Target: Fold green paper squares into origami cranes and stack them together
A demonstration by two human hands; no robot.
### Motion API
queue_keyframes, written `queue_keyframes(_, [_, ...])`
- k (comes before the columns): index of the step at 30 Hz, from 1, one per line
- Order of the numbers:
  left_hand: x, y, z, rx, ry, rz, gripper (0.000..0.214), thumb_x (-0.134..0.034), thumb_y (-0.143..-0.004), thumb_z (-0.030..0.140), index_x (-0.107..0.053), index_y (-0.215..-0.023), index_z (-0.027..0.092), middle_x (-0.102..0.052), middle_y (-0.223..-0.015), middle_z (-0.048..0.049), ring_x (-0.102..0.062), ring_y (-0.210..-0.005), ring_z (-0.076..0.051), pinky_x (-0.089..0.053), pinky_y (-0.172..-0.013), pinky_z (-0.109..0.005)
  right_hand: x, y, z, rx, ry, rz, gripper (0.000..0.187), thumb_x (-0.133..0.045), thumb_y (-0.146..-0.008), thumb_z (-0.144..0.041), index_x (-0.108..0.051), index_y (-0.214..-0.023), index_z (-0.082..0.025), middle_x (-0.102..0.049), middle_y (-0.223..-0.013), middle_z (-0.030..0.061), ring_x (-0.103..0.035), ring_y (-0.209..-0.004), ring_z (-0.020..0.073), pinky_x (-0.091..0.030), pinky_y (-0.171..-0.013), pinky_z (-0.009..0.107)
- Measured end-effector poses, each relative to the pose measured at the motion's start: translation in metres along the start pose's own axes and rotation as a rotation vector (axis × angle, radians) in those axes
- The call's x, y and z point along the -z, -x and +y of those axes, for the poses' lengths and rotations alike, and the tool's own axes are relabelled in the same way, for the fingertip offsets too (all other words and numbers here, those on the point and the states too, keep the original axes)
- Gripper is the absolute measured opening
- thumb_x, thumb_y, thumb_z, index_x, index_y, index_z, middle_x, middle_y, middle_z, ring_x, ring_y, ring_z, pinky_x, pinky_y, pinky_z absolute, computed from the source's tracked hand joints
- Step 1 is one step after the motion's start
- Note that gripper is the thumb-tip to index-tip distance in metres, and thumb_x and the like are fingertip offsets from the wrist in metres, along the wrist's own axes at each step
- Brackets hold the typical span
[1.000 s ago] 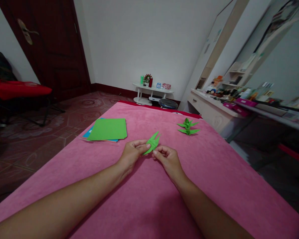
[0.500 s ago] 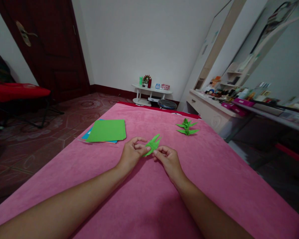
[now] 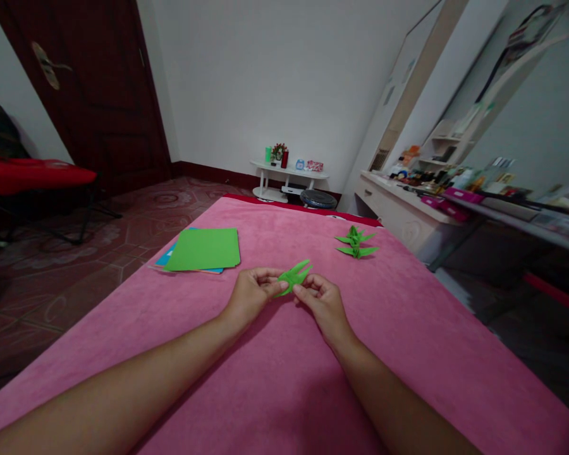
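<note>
Head view, one camera: worn on the person's head, it faces forward and down along the pink cover (image 3: 265, 379), the forearms (image 3: 137, 385) entering nearest the lens at the lower edge and the left hand (image 3: 251, 294) and right hand (image 3: 325, 306) sitting near picture centre. The field is wide and takes in the far wall (image 3: 275, 76) at top centre, the dark red door (image 3: 90, 101) at upper left and the dressing table (image 3: 403, 205) at right, with uprights on both sides splaying outward toward the top.
</note>
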State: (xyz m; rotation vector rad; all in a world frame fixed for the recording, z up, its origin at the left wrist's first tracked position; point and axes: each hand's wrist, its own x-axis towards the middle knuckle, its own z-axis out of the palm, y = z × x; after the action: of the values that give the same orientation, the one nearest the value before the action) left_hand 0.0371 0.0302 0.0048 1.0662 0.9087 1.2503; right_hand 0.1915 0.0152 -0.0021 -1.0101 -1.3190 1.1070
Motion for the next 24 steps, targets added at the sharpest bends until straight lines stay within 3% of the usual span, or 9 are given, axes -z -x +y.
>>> queue_keyframes(8, [-0.003, 0.007, 0.004, -0.162, -0.122, -0.064, 0.016, -0.074, -0.064, 0.024, -0.073, -0.077, 0.014, -0.071, -0.074, -0.0069, -0.061, -0.06, -0.015, -0.045, -0.054, -0.024, 0.001, 0.0, 0.004, 0.023, 0.045, 0.086, 0.019, -0.069, -0.071, -0.031, -0.058, -0.067, -0.016, -0.059, -0.058, -0.001, -0.055, -0.053, 0.0119, -0.043, -0.051, 0.023])
queue_keyframes(16, [-0.002, 0.006, 0.008, -0.146, -0.159, -0.041, 0.011, -0.072, -0.064, 0.02, -0.073, -0.071, 0.012, -0.07, -0.067, -0.0077, -0.058, -0.056, -0.015, -0.042, -0.052, -0.024, -0.006, 0.003, -0.002, 0.014, 0.012, 0.033, 0.019, -0.07, -0.07, -0.032, -0.059, -0.075, -0.017, -0.06, -0.065, -0.0008, -0.055, -0.055, 0.0116, -0.045, -0.051, 0.022])
queue_keyframes(24, [-0.001, 0.003, 0.002, -0.159, -0.15, -0.063, 0.014, -0.074, -0.061, 0.021, -0.07, -0.073, 0.013, -0.066, -0.062, -0.0033, -0.056, -0.055, -0.012, -0.042, -0.054, -0.022, -0.006, 0.003, -0.005, 0.095, 0.067, 0.062, 0.013, -0.072, -0.069, -0.029, -0.068, -0.076, -0.018, -0.069, -0.077, 0.0039, -0.061, -0.071, 0.0175, -0.049, -0.068, 0.029])
